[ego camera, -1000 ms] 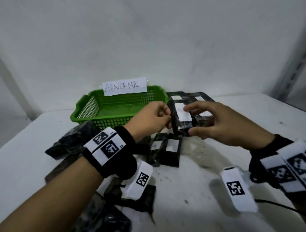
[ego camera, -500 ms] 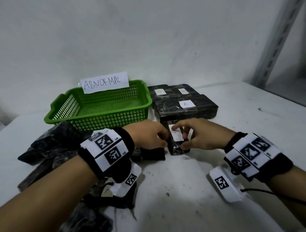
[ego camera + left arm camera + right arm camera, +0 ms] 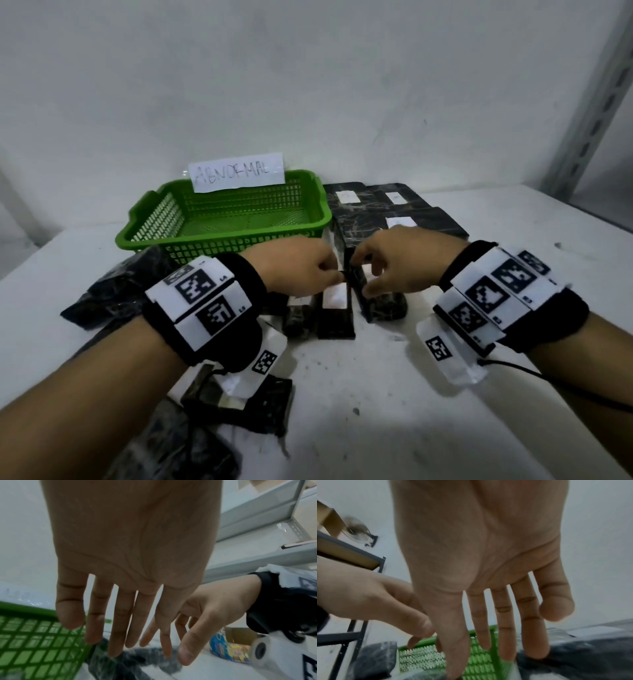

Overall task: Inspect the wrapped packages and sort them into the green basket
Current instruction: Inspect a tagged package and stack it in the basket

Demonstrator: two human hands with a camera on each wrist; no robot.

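The green basket [image 3: 236,248] marked ABNORMAL stands at the back of the white table and holds nothing. In front of it lie three small dark wrapped packages with white labels [image 3: 335,310]. My left hand [image 3: 332,274] and right hand [image 3: 364,274] meet low over them, fingertips nearly touching. The right hand's fingers rest on the rightmost small package [image 3: 385,303]. In the left wrist view my left hand [image 3: 109,628] has straight fingers above a dark package [image 3: 132,660]. My right hand [image 3: 488,628] is also spread and holds nothing between thumb and fingers.
Larger dark packages with white labels [image 3: 370,212] are stacked right of the basket. Loose dark wrapped pieces [image 3: 116,291] lie at the left, and more [image 3: 267,404] lie under my left forearm. A grey shelf upright [image 3: 599,102] rises at the right.
Both hands held one small package raised near the basket, lowered it to the table beside the other small packages, and have now loosened their fingers from it.
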